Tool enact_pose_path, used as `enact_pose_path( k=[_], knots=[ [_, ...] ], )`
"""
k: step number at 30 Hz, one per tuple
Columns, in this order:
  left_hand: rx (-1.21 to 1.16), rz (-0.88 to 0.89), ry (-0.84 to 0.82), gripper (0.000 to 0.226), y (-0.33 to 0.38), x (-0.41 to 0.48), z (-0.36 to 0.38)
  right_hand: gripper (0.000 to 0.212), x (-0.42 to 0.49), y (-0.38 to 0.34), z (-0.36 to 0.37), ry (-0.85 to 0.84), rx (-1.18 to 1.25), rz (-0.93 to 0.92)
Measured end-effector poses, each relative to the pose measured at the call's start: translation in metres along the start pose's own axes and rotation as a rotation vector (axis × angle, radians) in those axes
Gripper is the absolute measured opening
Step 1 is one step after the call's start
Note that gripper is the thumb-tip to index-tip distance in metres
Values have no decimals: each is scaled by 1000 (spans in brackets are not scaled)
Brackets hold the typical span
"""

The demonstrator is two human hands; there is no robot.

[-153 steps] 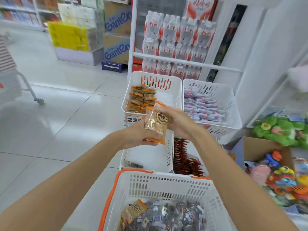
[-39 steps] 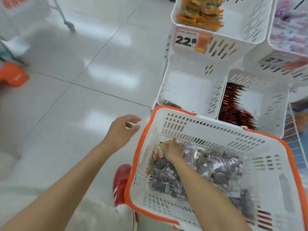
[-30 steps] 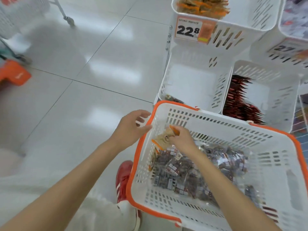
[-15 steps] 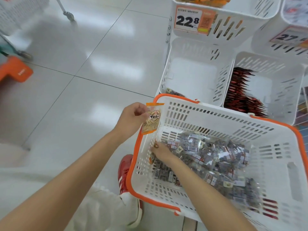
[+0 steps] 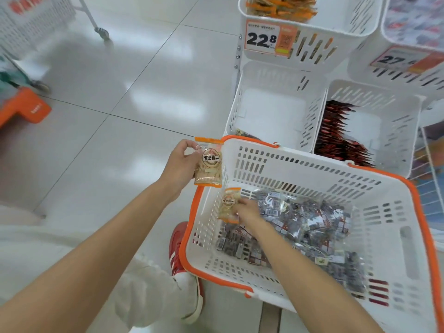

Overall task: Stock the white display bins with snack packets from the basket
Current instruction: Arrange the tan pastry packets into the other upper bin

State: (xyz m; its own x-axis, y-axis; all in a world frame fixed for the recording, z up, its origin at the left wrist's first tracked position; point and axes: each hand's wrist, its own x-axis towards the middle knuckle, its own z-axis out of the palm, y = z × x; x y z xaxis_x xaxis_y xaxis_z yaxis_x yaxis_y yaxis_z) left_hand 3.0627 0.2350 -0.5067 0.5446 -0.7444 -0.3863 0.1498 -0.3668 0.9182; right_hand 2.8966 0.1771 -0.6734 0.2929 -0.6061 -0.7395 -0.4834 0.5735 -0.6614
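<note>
Newly raised in basket [image 5: 312, 162], second packet [image 5: 228, 205] pinched by right grip [image 5: 247, 211]; left grip [image 5: 180, 164] pinches first packet [image 5: 209, 164].

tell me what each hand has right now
Left hand: holds a packet by the basket rim.
Right hand: grips a second packet inside the basket.

Glossy pale floor tiles [image 5: 134, 75] show bright glare, a wheeled white rack [image 5: 33, 20] beyond
</note>
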Motion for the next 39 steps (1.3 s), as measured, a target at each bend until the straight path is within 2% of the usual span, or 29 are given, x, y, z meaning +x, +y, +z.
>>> enact_pose_path(
  k=[2,4,7,11,13,16,19,21,22,24,25,26,27,29,30,32,35,38,39],
  knots=[
    [-27,4,15,4,1,0,2,40,-10,-20,-35,-40,158,-27],
    [-68,-11,5,12,5,-1,9,38,-36,-49,-71,-110,247,-101],
    [-87,-3,-95,24,12,-7,26,27,-81,-90,-110,-210,336,-250],
    [-148,37,-186,26,30,-20,54,31,-131,-131,-132,-278,352,-399],
    [-228,46,-243,26,42,-27,68,31,-150,-143,-135,-259,327,-459],
    [-310,-5,-394,28,61,-38,80,23,-165,-149,-135,-104,174,-574],
    [-223,8,-559,36,75,-43,86,20,-174,-153,-132,8,85,-662],
    [-75,111,-586,56,85,-43,90,27,-182,-160,-132,69,30,-702],
    [4,164,-578,62,91,-42,92,38,-187,-166,-133,117,-35,-720],
    [130,240,-587,66,104,-39,94,67,-196,-181,-139,167,-183,-767],
    [185,265,-617,68,112,-37,94,77,-200,-189,-142,156,-246,-795],
    [239,285,-651,70,120,-35,95,77,-203,-198,-146,135,-300,-822],
    [299,296,-670,70,127,-32,97,67,-205,-208,-150,121,-353,-843],
    [413,305,-662,65,144,-23,102,32,-210,-231,-157,128,-446,-848],
    [457,309,-650,63,154,-18,104,21,-211,-242,-161,135,-473,-837],
    [504,342,-649,70,174,-6,111,18,-209,-265,-174,111,-495,-787],
    [513,416,-688,97,208,18,121,21,-207,-302,-191,53,-608,-752],
    [472,512,-622,121,240,54,129,13,-200,-343,-212,174,-615,-822],
    [474,556,-563,122,250,67,129,14,-195,-358,-221,235,-584,-846]
  ],
)
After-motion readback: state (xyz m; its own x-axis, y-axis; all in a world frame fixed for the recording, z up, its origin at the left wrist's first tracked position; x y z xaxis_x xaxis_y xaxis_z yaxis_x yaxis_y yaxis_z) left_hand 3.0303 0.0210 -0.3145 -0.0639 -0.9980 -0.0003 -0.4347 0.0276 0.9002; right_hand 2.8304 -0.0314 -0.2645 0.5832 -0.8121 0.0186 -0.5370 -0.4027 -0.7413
